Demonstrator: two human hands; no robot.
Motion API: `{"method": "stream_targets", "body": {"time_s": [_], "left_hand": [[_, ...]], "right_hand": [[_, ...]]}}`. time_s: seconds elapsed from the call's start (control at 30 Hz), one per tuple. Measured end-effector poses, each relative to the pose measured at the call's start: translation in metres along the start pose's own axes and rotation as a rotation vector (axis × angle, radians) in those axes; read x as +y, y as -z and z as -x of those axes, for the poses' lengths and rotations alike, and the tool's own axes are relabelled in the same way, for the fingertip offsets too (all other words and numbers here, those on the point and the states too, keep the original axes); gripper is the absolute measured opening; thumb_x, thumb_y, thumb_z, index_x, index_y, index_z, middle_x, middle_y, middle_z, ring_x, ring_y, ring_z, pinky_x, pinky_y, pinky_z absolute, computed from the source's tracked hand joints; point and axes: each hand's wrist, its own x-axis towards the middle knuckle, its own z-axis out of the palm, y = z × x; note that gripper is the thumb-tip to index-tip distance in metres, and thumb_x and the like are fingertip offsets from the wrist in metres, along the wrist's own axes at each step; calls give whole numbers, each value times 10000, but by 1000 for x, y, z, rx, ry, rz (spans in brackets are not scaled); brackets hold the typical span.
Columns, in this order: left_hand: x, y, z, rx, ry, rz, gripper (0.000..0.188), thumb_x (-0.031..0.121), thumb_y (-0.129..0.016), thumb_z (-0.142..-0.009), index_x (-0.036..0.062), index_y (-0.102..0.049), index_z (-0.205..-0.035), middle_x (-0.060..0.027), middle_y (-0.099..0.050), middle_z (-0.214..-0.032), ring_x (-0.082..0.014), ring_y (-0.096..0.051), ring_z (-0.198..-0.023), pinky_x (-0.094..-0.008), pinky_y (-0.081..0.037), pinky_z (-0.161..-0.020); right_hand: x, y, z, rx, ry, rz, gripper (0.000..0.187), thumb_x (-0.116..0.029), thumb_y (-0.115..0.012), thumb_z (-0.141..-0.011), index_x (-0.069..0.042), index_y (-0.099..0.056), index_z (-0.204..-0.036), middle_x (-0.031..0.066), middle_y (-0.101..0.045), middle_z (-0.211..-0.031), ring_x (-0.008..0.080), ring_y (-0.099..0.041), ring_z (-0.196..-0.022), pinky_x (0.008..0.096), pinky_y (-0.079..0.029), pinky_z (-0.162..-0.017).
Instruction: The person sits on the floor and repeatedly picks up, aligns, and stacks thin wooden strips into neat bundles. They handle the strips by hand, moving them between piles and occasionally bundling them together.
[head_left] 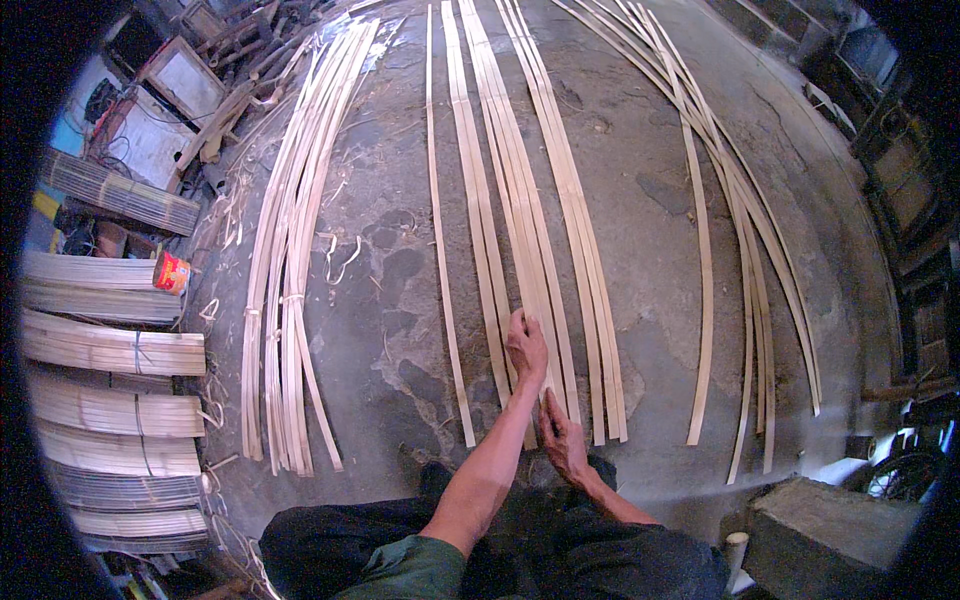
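Note:
Long pale bamboo strips (519, 190) lie lengthwise on the floor in front of me, running away from my knees. My left hand (527, 345) is closed on bamboo strips of the middle group, a little way up from their near ends. Closer to my body, my right hand (565, 440) is closed at the near ends of the same strips, its fingers pressed together. How many strips each hand grips is hidden by the fingers. A single narrow strip (445, 260) lies to the left, and another group of strips (575, 230) lies just right of my hands.
A tied bundle of bamboo strips (285, 260) lies on the left floor. Crossing loose strips (735, 185) lie on the right. Stacked strip bundles (110, 345) line the far left, with a red container (171, 272) on them. A concrete block (825, 535) stands at lower right.

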Motion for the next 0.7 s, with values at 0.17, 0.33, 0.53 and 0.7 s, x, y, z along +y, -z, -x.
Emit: {"method": "stream_targets", "body": {"time_s": [0.17,0.33,0.53,0.7], "left_hand": [[-29,1,-3,17,47,-15,249,177,-492,-937,19,-563,-1117,-191,-659,-898,-339,-650,-847,-427,-484,-737],[5,-1,6,93,5,54,267,192,-486,-951,0,-556,-1121,-181,-643,-883,-315,-640,-834,-408,-482,-733],[73,-3,19,-33,67,148,359,224,-480,-966,-31,-528,-1214,-194,-641,-939,-293,-627,-846,-408,-477,-765],[44,-27,11,-60,-10,123,377,205,-498,-959,-27,-505,-1255,-149,-623,-835,-241,-607,-752,-386,-485,-705]], "right_hand": [[39,-25,-8,77,247,-82,469,-157,-513,-976,-18,-401,-1410,216,-649,-1045,170,-606,-805,312,-475,-729],[19,-10,-5,148,246,-6,466,-162,-503,-983,-38,-399,-1420,224,-623,-876,161,-554,-675,311,-465,-623],[-2,22,2,261,212,114,433,-123,-520,-966,-37,-457,-1386,221,-599,-784,216,-562,-580,335,-476,-575],[8,22,-6,404,414,-94,445,-185,-524,-971,-80,-452,-1398,252,-651,-941,183,-596,-734,319,-494,-707]]}}
